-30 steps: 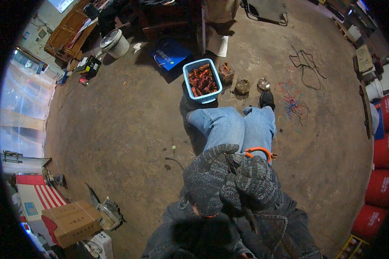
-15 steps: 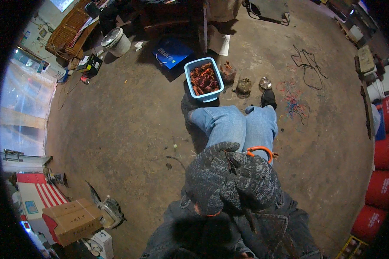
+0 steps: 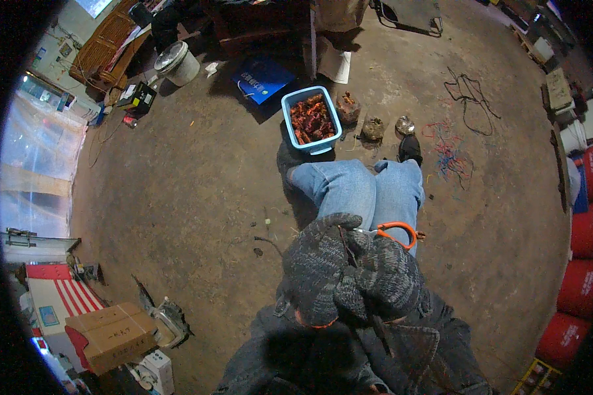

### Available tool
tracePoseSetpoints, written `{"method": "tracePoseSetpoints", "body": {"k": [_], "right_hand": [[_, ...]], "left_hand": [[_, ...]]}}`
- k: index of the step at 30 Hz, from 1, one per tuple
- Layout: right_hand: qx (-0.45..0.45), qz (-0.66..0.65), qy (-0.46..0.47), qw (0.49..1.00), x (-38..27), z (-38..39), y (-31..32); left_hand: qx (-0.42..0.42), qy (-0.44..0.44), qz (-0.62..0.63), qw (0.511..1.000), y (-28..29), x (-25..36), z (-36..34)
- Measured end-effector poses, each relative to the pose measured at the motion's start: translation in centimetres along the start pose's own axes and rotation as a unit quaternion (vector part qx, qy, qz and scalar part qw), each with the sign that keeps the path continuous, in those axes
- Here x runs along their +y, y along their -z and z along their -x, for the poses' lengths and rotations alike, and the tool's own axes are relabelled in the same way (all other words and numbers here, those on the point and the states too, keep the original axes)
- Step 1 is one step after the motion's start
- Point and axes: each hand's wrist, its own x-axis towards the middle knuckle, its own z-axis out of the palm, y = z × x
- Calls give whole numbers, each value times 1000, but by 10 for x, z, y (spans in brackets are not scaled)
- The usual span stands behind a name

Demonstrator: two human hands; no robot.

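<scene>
Both my hands wear grey knit gloves and are together over my lap. My left hand is closed, its fingers curled toward the right hand. Beside it, my right hand is closed too, and the gloves hide most of what is in its fingers. A thin dark strand shows at the gap between the hands, by the left fingertips. Just beyond the right hand, over my thigh, is a tool with a curved orange handle; its working end is mostly hidden, and I cannot tell its kind.
Past my feet stands a light-blue tub of tangled reddish-brown pieces. Small bundles sit beside it. Coloured scraps and a black cable lie right. A blue bag, a cardboard box and red drums are around.
My gloved hands shift only slightly, and the thin strand between them shows at a different angle. The orange-handled tool stays in nearly the same place.
</scene>
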Motion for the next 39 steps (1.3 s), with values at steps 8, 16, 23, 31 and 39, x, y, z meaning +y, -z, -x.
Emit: {"method": "tracePoseSetpoints", "body": {"k": [8, 16, 23, 31, 39], "right_hand": [[106, 456, 243, 849, 17, -2, 24], [190, 487, 353, 776, 2, 2, 6], [287, 122, 263, 913, 3, 8, 12], [296, 432, 390, 758, -17, 16, 12], [181, 220, 269, 920, -22, 5, 37]], "left_hand": [[232, -78, -14, 970, -21, -6, -4], [217, -182, -132, 950, -22, -1, -6], [247, -178, -151, 940, -31, -1, -11], [183, -150, -188, 953, -30, 17, -6], [75, -33, -117, 990, -25, 26, -16]]}}
